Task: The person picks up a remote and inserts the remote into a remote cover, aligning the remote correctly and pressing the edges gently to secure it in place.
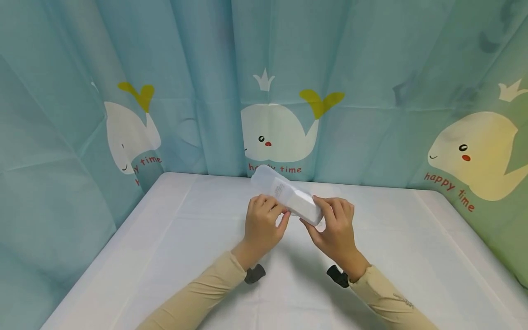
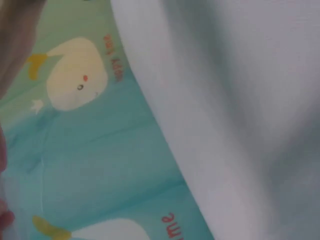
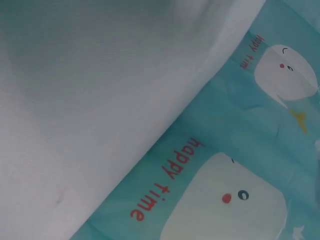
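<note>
On the left, a blue curtain [image 1: 206,59] drops behind the tabletop [image 1: 181,238], with a white whale [image 1: 128,130] printed beyond the far left corner. A beige left sleeve [image 1: 198,293] reaches in from the near edge, a dark piece [image 1: 255,274] beside its wrist. The left hand [image 1: 264,224] has its fingers curled in, thumb and forefinger nearly together, pinching a translucent bag [image 1: 261,178] along its lower side. The bag's loose end points up and left, overlapping the far edge of the tabletop from the head view, below a second whale [image 1: 280,130]. Within the bag, small print [image 1: 280,189] shows near a white box [image 1: 304,206], which slants down to the right, held up over the middle of the tabletop between both hands. The right hand [image 1: 336,227] is partly open, thumb below and fingers above, gripping the right end of the box. Another dark piece [image 1: 338,276] sits by that wrist, above the right sleeve [image 1: 387,298]. A third whale [image 1: 474,153] shows past the far right corner.
</note>
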Demonstrator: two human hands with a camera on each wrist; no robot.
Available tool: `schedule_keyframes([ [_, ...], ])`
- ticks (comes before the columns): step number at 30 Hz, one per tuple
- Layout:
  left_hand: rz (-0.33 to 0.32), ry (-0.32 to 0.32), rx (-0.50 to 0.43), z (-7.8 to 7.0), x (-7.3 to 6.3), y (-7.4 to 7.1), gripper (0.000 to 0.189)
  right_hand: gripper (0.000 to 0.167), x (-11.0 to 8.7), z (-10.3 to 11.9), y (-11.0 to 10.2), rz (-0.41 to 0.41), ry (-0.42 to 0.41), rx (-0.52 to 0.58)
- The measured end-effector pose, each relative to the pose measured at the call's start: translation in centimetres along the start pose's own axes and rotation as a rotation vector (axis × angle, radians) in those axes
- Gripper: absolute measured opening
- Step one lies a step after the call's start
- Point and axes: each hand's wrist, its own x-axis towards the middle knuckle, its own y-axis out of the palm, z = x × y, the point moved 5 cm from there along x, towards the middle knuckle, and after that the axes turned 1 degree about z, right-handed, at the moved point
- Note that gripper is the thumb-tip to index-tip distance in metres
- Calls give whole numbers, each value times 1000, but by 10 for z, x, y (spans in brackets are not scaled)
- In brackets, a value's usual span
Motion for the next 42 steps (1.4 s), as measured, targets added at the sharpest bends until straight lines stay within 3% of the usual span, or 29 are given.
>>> schedule_keyframes([
  [5, 14, 114, 7, -8, -5, 1, 12, 43, 1, 1, 2, 34, -31, -5],
  [8, 14, 144, 21, -5, -4, -3, 14, 42, 1, 0, 1, 52, -67, -14],
  [10, -3, 132, 5, 0, -1, -8, 16, 44, 0, 1, 0, 58, -115, -24],
  [14, 3, 43, -69, 11, 12, -15, 15, 38, -4, 2, -2, 68, -232, -39],
  [19, 160, -21, -83, 15, 22, -10, 12, 35, -8, 4, -1, 86, -288, -23],
  [21, 186, -22, -51, 14, 22, -7, 7, 35, -9, 6, 1, 98, -292, -13],
  [28, 105, 31, 125, 10, 19, -8, 7, 42, -11, 7, -2, 228, -280, -33],
  [30, 85, 39, 109, 9, 18, -9, 6, 42, -10, 7, -4, 252, -281, -39],
  [37, 82, 134, -73, 5, 21, -9, 7, 43, -10, 11, -2, 255, -331, -32],
  [42, 103, 106, -26, 7, 17, -6, 4, 42, -10, 9, 0, 257, -337, -58],
])
